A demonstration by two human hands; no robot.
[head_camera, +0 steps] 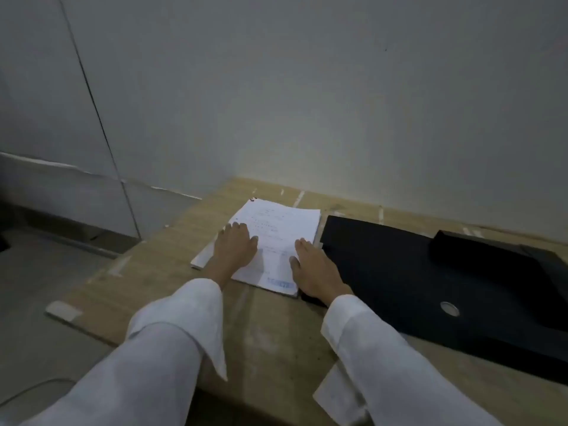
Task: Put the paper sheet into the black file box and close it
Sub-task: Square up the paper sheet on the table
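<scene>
A stack of white printed paper sheets (278, 229) lies on the wooden table (172, 265). My left hand (235, 245) rests flat on the stack's left side, fingers spread. My right hand (313, 267) lies flat at the stack's right edge, its thumb on the paper. Neither hand grips anything. Right of the stack lies the black file box (408, 281), flat on the table, with a round silver button (449, 309) on its near part and a raised black piece (473, 250) at its far right. Whether the box is open or closed is unclear.
A pale wall (307, 103) stands right behind the table. The table's left edge (61, 312) drops off to a grey floor (46, 272). My white sleeves (172, 348) cover both forearms.
</scene>
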